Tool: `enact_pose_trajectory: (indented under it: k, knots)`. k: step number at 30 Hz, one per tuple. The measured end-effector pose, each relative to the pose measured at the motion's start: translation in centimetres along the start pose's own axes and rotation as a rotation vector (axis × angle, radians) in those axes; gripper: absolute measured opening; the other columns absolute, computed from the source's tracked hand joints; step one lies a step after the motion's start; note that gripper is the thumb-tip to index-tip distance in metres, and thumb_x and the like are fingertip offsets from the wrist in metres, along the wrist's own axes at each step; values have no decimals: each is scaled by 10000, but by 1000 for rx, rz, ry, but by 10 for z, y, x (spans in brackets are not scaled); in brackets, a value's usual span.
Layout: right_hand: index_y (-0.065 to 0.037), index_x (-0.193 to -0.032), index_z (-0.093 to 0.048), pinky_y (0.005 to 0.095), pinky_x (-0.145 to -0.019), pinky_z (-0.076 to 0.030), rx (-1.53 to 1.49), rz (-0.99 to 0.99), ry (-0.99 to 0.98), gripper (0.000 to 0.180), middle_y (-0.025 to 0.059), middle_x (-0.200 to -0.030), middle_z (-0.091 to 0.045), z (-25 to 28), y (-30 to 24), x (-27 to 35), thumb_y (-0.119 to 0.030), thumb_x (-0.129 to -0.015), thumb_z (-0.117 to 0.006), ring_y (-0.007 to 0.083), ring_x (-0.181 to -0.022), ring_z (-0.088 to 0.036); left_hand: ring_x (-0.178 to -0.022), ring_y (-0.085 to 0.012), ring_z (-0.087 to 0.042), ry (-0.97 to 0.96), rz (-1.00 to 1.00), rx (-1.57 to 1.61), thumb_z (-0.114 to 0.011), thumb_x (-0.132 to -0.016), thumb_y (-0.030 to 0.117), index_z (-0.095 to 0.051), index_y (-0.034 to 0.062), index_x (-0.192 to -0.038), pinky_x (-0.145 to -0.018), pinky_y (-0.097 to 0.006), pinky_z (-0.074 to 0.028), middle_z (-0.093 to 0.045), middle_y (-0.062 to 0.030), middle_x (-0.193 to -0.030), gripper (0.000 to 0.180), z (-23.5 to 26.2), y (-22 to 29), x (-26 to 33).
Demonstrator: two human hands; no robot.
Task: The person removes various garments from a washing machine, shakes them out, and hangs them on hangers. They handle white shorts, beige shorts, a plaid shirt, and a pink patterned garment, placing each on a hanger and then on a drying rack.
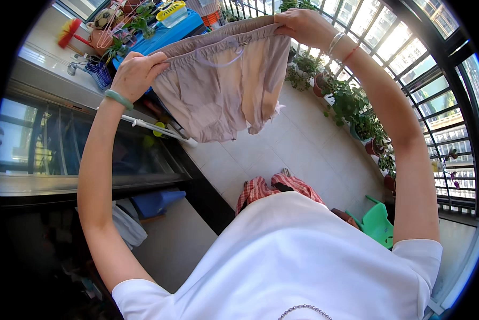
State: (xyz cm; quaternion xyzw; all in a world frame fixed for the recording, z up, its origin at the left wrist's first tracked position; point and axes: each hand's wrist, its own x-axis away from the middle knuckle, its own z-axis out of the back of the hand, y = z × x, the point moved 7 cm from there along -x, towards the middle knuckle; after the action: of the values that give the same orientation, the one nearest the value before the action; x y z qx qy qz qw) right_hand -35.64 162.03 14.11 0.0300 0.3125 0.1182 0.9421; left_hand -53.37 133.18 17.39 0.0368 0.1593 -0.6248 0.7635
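A pair of pale beige-pink shorts (213,88) hangs stretched out in front of me, its gathered elastic waistband along the top. My left hand (135,77), with a green bangle at its wrist, is closed on the left end of the waistband. At the opposite end, my right hand (303,26) pinches the waistband between thumb and fingers. A light purple drawstring (221,63) loops down the front of the cloth. The leg hems dangle freely above the tiled floor, with a few loose threads at the right one.
Potted plants (351,104) line the barred window on the right. A green plastic chair (378,224) stands at the lower right. A white pole (143,124) slants beside the glass door at left. Behind the shorts, a blue container (181,26) holds a yellow-rimmed box (171,13).
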Motion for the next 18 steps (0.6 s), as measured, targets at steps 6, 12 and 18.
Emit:
enact_pose_trajectory:
  k: [6,12,18]
  knots:
    - [-112,-973,-652,396,-683,-529,162,-20,-213,145,103,-831,-660,19,9,-42,-163,-849,-597,282,-807,-643,-853,-322,-630,134,35,-55,-595,-924,279,-657,108,-1015,-740,-387,-490,-663,-145,-835,204,49,-2,-17]
    - [-66,-975,-634,365,-627,-505,151,-272,630,153,126,-871,-666,124,-27,-20,-174,-869,-612,276,-755,-642,-817,-237,-666,716,10,-325,-547,-941,258,-674,124,-1041,-757,-366,-507,-694,-80,-908,210,134,58,3]
    - [-83,-831,-622,420,-635,-532,-595,66,-887,143,139,-762,-672,-47,-183,128,-208,-872,-568,294,-776,-674,-1025,-265,-626,-1002,-273,358,-596,-832,107,-549,107,-1277,-917,-365,-461,-649,-135,-1141,448,-124,199,126]
